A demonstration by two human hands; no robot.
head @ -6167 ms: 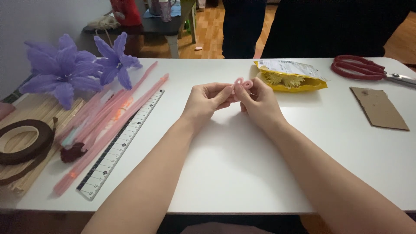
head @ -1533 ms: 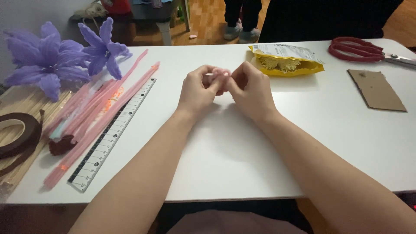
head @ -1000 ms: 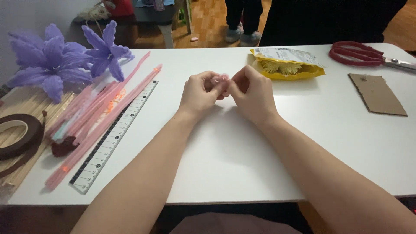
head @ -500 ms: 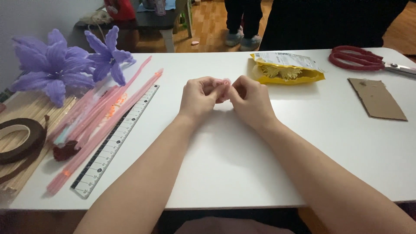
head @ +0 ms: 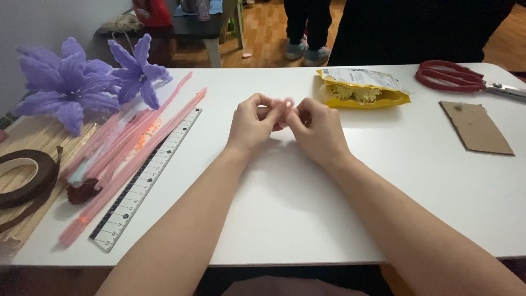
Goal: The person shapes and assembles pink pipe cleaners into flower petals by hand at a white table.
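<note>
White and bare at its near edge, the surface (head: pixel 285 219) carries two bare forearms that reach forward from the bottom of the view and meet at its middle. At their ends, the left hand (head: pixel 253 127) and the right hand (head: pixel 316 130) are drawn close together, fingertips touching. Both are curled nearly closed, and between their thumbs and forefingers they pinch a small pink fuzzy loop (head: pixel 287 102), which pokes up just above the fingertips; how much of it runs down inside the hands is hidden.

To the left, a clear ruler (head: pixel 147 178) lies at a slant, and just beside it a bundle of pink fuzzy stems (head: pixel 118 164) lies at the same slant. Near the left edge, a roll of dark brown tape (head: pixel 24 178) rests on a slatted bamboo mat (head: pixel 33 134).

Farther off on the left, two purple fabric flowers (head: pixel 82 82) lie at the far ends of the stems. Beyond the hands, a yellow pouch (head: pixel 361 87) lies flat. To the right, well apart from the hands, sits a brown cardboard piece (head: pixel 476 127), and beyond it red-handled scissors (head: pixel 455 77) lie near the far corner.

Past the far edge, a person in dark clothes (head: pixel 416 30) stands against the surface, with wooden floor (head: pixel 263 27) behind.
</note>
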